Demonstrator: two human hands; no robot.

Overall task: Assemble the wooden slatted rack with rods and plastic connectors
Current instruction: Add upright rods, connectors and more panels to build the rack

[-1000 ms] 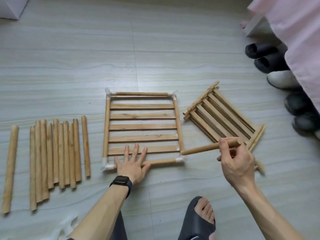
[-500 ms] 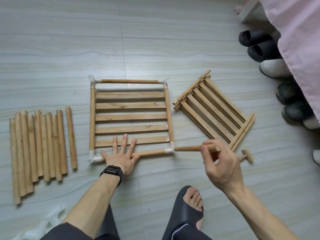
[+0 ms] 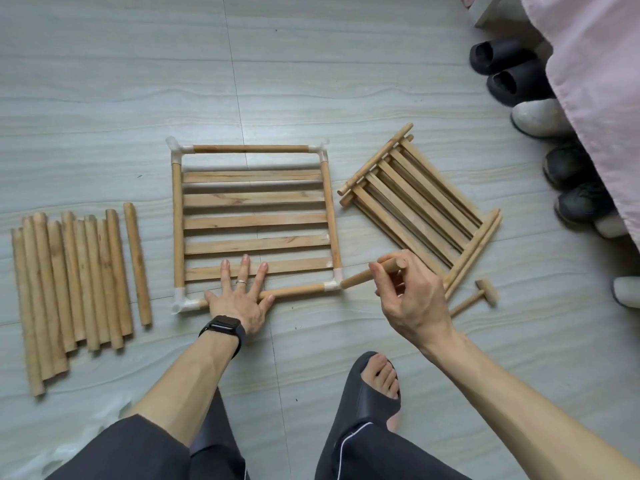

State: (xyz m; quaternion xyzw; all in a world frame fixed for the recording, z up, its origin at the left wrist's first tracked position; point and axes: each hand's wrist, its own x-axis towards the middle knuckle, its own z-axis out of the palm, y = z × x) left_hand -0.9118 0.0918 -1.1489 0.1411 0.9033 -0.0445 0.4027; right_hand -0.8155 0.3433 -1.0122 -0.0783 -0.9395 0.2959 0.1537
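Pale grey wood-grain floor (image 3: 104,81). Centre: slatted frame (image 3: 254,221) under left hand (image 3: 239,299), fingers spread wide. At 4 o'clock, right hand (image 3: 412,303), fingers pinching a rod (image 3: 363,277), tip at corner connector (image 3: 334,282). Spare rods (image 3: 69,282) at 9; slippers (image 3: 502,60) at 2.

Left hand (image 3: 239,301) splayed flat; right hand (image 3: 412,299) pinching.
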